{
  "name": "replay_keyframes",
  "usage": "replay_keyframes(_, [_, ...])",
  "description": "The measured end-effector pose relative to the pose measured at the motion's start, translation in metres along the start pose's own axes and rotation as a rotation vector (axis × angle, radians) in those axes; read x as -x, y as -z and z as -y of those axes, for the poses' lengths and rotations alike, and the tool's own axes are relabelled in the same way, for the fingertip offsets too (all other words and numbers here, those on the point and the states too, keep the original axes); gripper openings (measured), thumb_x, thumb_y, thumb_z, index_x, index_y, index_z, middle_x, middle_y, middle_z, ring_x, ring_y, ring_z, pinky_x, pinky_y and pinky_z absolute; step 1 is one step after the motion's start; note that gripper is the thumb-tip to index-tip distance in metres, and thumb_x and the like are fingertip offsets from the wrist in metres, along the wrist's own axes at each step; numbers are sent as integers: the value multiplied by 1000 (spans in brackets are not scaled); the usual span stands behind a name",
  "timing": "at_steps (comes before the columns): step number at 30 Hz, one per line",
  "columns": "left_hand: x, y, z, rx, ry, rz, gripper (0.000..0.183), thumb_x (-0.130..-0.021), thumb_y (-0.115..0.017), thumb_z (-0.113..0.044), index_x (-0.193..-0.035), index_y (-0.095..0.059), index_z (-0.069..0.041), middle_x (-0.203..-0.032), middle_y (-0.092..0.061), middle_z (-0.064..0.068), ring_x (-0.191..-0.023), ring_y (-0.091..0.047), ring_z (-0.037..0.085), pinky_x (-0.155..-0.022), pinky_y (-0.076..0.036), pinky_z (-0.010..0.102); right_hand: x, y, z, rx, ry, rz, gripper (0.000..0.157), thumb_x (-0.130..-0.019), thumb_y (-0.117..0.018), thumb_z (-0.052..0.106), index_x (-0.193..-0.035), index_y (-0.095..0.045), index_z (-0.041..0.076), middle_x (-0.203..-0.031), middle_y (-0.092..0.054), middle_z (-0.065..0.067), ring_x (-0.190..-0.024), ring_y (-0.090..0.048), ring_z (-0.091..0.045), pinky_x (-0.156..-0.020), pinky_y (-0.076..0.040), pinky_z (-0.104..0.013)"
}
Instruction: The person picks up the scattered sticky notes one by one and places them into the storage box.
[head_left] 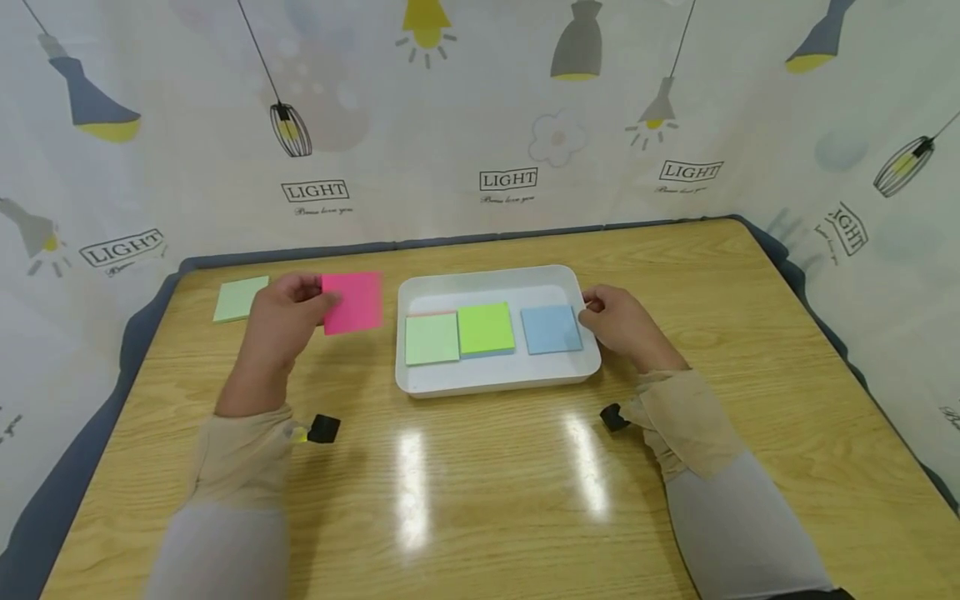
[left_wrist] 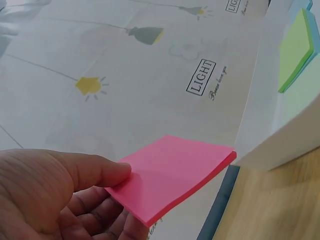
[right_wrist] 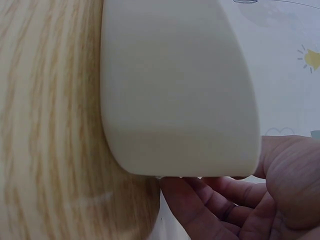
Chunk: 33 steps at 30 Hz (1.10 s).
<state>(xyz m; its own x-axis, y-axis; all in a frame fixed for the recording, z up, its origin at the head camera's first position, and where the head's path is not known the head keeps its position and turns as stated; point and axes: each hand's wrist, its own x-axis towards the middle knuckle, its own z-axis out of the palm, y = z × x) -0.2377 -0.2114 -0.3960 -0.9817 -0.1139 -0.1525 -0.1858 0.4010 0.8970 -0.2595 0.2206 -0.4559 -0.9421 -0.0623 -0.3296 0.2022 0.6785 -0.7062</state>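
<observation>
My left hand (head_left: 285,321) pinches a bright pink sticky-note pad (head_left: 354,302) by its left edge, with the thumb on top. The pad is held just left of a white tray (head_left: 495,382). In the left wrist view, the pink pad (left_wrist: 172,175) is tilted and the fingers curl beneath it. My right hand (head_left: 618,321) grips the tray's right end, thumb at the rim and fingers against the outer wall. Inside the tray lie a pale green pad (head_left: 432,340), a lime green pad (head_left: 486,328) overlapping a blue one, and a separate blue pad (head_left: 551,329). A pinkish edge shows behind the pale green pad.
Another pale green pad (head_left: 238,300) lies on the wooden table (head_left: 495,492) beyond the left hand, near the back left corner. A patterned cloth (head_left: 450,108) hangs behind the table and around its sides. Small black pieces (head_left: 324,428) stick out from both wrists.
</observation>
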Motion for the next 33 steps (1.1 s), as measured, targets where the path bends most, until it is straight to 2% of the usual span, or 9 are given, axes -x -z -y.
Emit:
replay_keyframes(8, [-3, -35, -20, -2, -20, 78, 38, -102, -65, -19, -134, -60, 1, -117, -59, 9, -99, -59, 16, -82, -57, 22, 0, 0, -1, 2, 10, 2, 43, -106, -48, 19, -146, -51, 2, -130, -57, -18, -111, -51, -31, -90, -46, -39])
replay_keyframes(10, [-4, -42, -22, 8, -15, 91, 37, -102, -65, -17, -133, -60, 1, -118, -59, 10, -99, -60, 18, -84, -58, 26, 0, 0, -1, 4, 12, 2, 43, -106, -48, 19, -145, -52, 2, -129, -57, -18, -110, -51, -31, -89, -46, -39])
replay_keyframes(14, [-6, -59, -26, 35, -11, 120, 36, -101, -65, -14, -134, -59, 0, -120, -60, 12, -100, -61, 19, -84, -60, 28, 0, -1, -1, 3, 13, -3, 42, -105, -48, 19, -144, -52, 3, -128, -58, -18, -109, -52, -31, -89, -46, -39])
replay_keyframes(21, [-11, -89, -32, 68, -16, 164, 45, -99, -66, -7, -143, -56, -7, -124, -63, 15, -103, -63, 23, -83, -63, 33, -1, -1, -3, 16, 8, -11, 42, -105, -49, 18, -143, -54, 2, -126, -58, -17, -109, -51, -31, -90, -46, -39])
replay_keyframes(25, [-13, -101, -38, 79, -12, 188, 45, -99, -65, -6, -143, -57, -7, -124, -63, 15, -103, -65, 26, -86, -63, 37, -2, -1, -3, 15, 10, -14, 41, -104, -49, 18, -142, -54, 2, -124, -58, -17, -108, -51, -31, -89, -46, -39])
replay_keyframes(33, [-22, -134, -47, 104, 6, 232, 44, -99, -67, -7, -142, -58, -6, -122, -61, 13, -97, -68, 25, -82, -63, 33, -3, -1, -3, 27, 26, -18, 41, -104, -49, 18, -141, -54, 1, -125, -59, -18, -108, -53, -31, -89, -47, -39])
